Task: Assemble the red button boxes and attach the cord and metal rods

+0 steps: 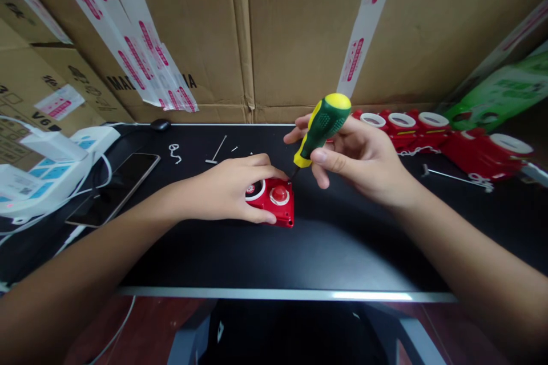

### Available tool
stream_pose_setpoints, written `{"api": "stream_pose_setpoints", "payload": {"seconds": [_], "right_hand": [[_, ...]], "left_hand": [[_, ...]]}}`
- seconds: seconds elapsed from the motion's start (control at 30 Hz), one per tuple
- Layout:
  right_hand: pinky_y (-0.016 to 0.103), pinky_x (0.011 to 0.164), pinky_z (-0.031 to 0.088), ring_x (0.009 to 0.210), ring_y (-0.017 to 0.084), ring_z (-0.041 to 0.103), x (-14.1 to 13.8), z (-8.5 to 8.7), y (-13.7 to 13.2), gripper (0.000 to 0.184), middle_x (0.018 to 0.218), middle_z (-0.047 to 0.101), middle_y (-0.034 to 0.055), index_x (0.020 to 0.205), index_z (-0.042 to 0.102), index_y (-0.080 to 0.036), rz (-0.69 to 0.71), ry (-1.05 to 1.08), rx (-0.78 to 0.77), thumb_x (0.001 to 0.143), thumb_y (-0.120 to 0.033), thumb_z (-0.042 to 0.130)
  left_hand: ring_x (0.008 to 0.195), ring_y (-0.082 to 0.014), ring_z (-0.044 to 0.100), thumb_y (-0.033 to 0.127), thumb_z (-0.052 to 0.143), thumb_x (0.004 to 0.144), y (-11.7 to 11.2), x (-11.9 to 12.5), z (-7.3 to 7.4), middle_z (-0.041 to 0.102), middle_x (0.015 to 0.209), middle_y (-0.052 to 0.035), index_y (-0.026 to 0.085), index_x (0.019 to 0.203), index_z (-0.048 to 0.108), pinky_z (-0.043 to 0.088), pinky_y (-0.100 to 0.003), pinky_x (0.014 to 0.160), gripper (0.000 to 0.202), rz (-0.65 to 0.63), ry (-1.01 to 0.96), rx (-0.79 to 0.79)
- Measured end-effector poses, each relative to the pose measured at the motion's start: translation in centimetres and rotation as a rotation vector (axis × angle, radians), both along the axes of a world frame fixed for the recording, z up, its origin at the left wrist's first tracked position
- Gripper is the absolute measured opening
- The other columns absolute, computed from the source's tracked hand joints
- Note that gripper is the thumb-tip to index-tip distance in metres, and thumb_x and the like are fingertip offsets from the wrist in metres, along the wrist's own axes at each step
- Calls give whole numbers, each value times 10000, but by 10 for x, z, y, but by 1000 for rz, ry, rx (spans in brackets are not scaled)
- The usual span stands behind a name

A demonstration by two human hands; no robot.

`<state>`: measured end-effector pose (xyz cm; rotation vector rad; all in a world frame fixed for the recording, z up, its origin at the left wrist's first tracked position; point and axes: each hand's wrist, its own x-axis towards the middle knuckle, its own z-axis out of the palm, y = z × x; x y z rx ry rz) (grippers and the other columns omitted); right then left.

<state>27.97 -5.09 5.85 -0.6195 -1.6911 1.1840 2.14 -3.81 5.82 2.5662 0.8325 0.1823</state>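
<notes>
A small red plastic block (278,202) with a round red button and a white ring lies on the black table (299,251). My left hand (226,189) is closed over its left part, thumb along the near edge, fingers over the top. My right hand (357,155) grips a green and yellow screwdriver (321,125), which tilts down to the left. Its dark tip touches the block's far right corner.
Several more red blocks with white rings (432,131) sit at the back right. A phone (115,185) and white power strips (47,165) with cables lie at the left. Small metal pins (216,151) and a wire (458,178) lie on the table. Cardboard boxes (274,34) stand behind.
</notes>
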Motion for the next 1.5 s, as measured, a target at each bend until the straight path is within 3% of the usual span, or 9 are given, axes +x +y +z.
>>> {"api": "stream_pose_setpoints", "payload": {"seconds": [0.13,0.3,0.37,0.63,0.73,0.9,1.13,1.33,1.5], "right_hand": [[299,543,605,546,104,667,3,2,-1,315,1194,797,89,1225,731,-207,10,-47,1,942,-322,806],[264,451,536,555,113,621,-7,-5,1,407,924,783,39,909,705,-205,-179,31,0,669,-319,1014],[254,434,510,567,112,606,-10,-6,0,465,885,748,19,885,684,-217,-224,52,9,605,-312,1043],[313,530,596,519,93,602,3,5,-7,395,1202,762,88,1271,714,-240,-41,-93,15,920,-383,825],[283,497,566,537,92,597,2,4,-4,356,1137,767,71,1161,751,-232,-76,-71,33,860,-370,884],[258,433,486,550,109,556,-2,-3,1,408,856,701,12,985,767,-232,-194,-26,50,691,-396,997],[293,530,561,618,119,633,5,1,1,328,1132,748,69,1161,768,-226,-67,-61,30,883,-376,859],[258,494,510,613,112,592,2,-3,2,376,968,710,27,1009,774,-227,-117,-49,34,728,-372,978],[281,564,585,684,133,651,2,-1,-1,351,1110,745,66,1119,772,-227,-61,-58,22,827,-361,912]], "left_hand": [[1204,-271,663,523,825,860,0,-1,-1,621,1376,-80,284,1421,626,534,-353,986,642,3,-13,10],[1151,-258,679,541,817,866,1,1,-3,638,1293,-80,259,1424,620,534,-354,985,656,-11,-23,-9],[1140,-259,680,559,814,863,2,1,-5,642,1266,-81,254,1417,622,532,-355,983,662,-30,-38,-1],[1178,-269,673,537,837,841,2,3,-7,629,1341,-81,279,1396,636,537,-369,1001,645,-19,-74,-6],[1190,-264,667,526,837,848,2,3,-7,631,1344,-81,264,1397,637,532,-364,1012,641,-22,-78,-12],[1123,-246,677,556,832,849,2,2,-7,647,1271,-74,257,1390,638,532,-343,969,647,-38,-72,-6],[1135,-251,670,549,828,856,3,3,-6,642,1278,-73,268,1384,639,532,-354,978,628,-43,-71,-5],[1145,-254,672,555,834,850,3,3,-7,640,1286,-81,247,1392,639,528,-360,1004,654,-42,-83,-10],[1144,-261,678,564,827,852,2,3,-6,641,1296,-84,260,1396,636,538,-361,984,652,-31,-71,-18]]}}
